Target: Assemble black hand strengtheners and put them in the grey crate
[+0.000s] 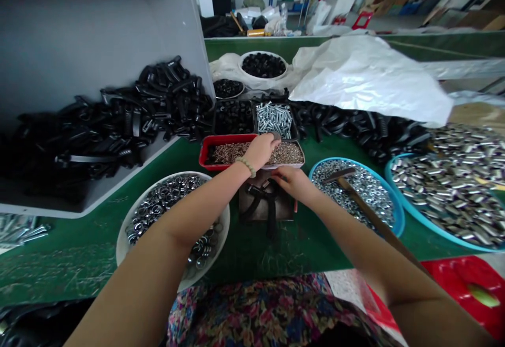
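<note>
Screw tray [294, 164] rim under left hand [258, 152], right hand [292, 184] seemingly just below

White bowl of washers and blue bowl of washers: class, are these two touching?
Apart. The head view shows the white bowl and the blue bowl separated by green bench top, with a dark fixture between them.

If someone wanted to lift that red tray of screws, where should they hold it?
Probably by the raised left end of the red tray, coming from the left. That rim looks bare and straight, so fingers could hook under it. The right end is a poorer choice: a grey-rimmed tray seems to overlap it, and the left hand lies over the middle.
</note>
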Demonstrator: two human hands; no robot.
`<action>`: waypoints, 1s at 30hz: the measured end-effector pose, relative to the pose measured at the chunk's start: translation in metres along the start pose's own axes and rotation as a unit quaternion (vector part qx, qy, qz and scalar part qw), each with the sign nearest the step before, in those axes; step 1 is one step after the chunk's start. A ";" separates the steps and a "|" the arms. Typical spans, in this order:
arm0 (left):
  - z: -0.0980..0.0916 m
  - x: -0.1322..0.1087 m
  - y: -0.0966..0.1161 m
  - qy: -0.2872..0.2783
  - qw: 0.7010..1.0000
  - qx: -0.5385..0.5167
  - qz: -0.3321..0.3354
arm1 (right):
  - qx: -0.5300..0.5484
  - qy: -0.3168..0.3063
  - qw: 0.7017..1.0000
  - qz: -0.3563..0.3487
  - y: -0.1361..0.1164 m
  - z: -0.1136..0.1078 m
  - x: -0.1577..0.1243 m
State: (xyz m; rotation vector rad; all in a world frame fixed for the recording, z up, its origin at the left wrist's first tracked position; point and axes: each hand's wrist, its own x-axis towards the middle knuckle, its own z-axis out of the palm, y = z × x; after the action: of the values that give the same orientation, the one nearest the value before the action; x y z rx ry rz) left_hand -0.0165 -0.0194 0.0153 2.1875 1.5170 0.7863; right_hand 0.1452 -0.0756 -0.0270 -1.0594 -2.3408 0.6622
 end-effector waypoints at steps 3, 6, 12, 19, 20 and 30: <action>-0.019 -0.031 0.001 0.001 0.991 -0.125 -0.037 | 0.005 0.005 0.999 0.032 0.006 0.007 0.002; -0.029 -0.072 -0.005 -0.013 0.972 -0.217 -0.087 | -0.011 -0.002 1.000 0.028 0.008 0.010 0.003; -0.017 -0.128 -0.019 -0.017 0.952 -0.271 -0.144 | -0.050 -0.031 0.998 0.005 0.006 0.011 0.000; 0.006 -0.136 -0.011 0.001 0.994 -0.095 -0.052 | -0.169 -0.068 0.983 -0.025 0.004 0.010 -0.003; 0.008 -0.137 -0.010 -0.010 0.998 -0.055 -0.041 | -0.188 -0.076 0.979 -0.031 0.003 0.010 -0.003; 0.012 -0.142 -0.004 -0.103 0.974 0.202 0.020 | -0.240 -0.103 0.963 -0.062 -0.006 0.015 -0.005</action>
State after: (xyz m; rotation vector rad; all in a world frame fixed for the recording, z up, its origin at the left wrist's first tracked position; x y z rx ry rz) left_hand -0.0497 -0.1501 -0.0302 2.4993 1.6386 0.2608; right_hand 0.1358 -0.0866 -0.0360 -1.0646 -2.8092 0.1594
